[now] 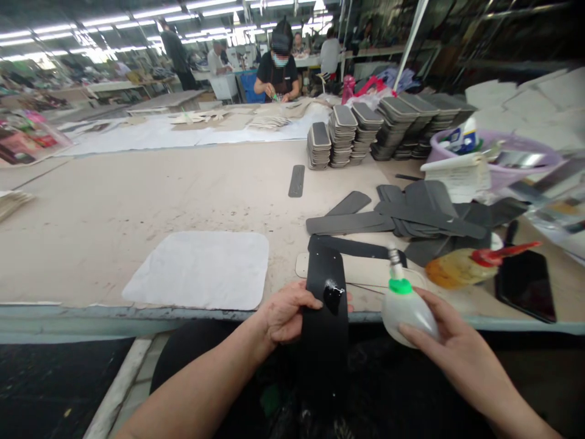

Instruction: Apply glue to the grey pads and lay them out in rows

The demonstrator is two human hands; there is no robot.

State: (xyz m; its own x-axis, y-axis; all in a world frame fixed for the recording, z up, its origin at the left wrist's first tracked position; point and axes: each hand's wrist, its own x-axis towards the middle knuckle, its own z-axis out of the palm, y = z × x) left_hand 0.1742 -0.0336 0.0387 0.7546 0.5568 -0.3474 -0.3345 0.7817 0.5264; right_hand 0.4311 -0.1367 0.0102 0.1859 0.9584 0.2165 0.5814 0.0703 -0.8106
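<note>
My left hand grips a long black rounded strip with small holes, its thumb on top and its fingers underneath. A wet, shiny patch with some white lies on the strip's upper half. My right hand is wrapped round a white squeeze bottle with a green collar and a metal nozzle tip. The bottle stands upright, to the right of the strip and apart from it. Beyond the strip, a pale beige strip and another black strip lie on the table.
Dark strips are heaped at right, near a yellow bottle with a red nozzle and a phone. Stacked grey pieces and a purple basin stand behind. White sheet lies at left. A co-worker sits opposite.
</note>
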